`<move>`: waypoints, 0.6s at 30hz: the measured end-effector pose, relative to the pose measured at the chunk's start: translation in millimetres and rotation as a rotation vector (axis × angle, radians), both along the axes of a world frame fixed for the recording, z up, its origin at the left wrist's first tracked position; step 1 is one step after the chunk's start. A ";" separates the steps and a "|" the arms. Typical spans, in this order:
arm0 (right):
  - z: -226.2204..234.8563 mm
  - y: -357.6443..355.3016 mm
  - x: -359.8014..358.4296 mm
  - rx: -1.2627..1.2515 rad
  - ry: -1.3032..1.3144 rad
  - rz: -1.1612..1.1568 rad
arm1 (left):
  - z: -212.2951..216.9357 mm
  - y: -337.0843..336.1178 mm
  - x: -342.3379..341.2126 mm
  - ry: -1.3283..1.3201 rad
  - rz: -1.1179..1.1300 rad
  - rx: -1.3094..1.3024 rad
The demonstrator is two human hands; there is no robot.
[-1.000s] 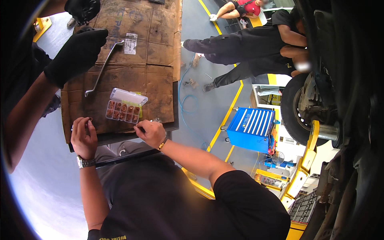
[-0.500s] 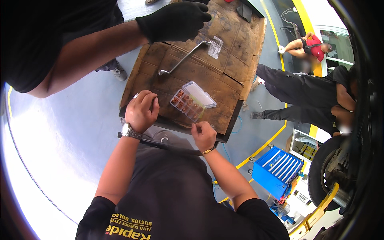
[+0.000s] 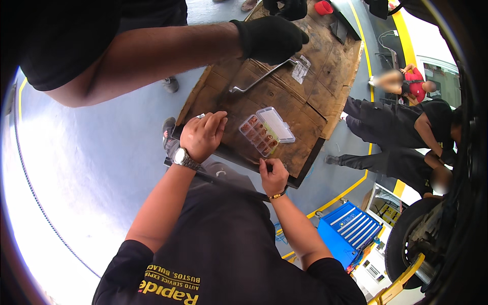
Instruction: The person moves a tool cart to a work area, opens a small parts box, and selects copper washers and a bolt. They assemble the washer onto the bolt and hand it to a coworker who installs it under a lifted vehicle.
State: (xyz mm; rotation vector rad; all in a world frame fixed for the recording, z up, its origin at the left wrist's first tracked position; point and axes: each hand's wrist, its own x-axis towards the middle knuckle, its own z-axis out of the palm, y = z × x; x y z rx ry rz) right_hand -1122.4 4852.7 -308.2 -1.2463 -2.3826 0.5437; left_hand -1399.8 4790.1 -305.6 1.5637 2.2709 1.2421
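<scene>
A clear plastic compartment box (image 3: 248,141) lies on the cardboard-covered worktop with its lid (image 3: 277,123) folded back. Small copper-coloured rings, apparently washers, fill its compartments. Just left of the box, my left hand (image 3: 203,134) is raised over the worktop's near edge, fingertips pinched together. Whatever it may hold is too small to make out. My right hand (image 3: 274,176) is closed at the box's near side, thumb against curled fingers; its contents are hidden. Beyond the box lies a long offset ring wrench (image 3: 262,79), under the black-gloved hand (image 3: 272,38) of a co-worker.
The worn cardboard (image 3: 305,109) covers a dark-edged worktop. A paper label (image 3: 301,69) and a red cup (image 3: 323,7) are on its far part. Another gloved hand (image 3: 287,7) shows there. To the right stand a blue tool cabinet (image 3: 348,231), people and a wheel (image 3: 414,239).
The view has shifted, so the worktop appears further right. My left hand's fingers now reach out in a pinch toward the box. The far gloved hand and red cup show more fully.
</scene>
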 end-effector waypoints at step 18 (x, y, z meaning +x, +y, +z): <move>4.4 2.0 -3.3 0.033 0.012 0.002 | 0.0 -0.6 -0.9 -0.029 -0.060 0.145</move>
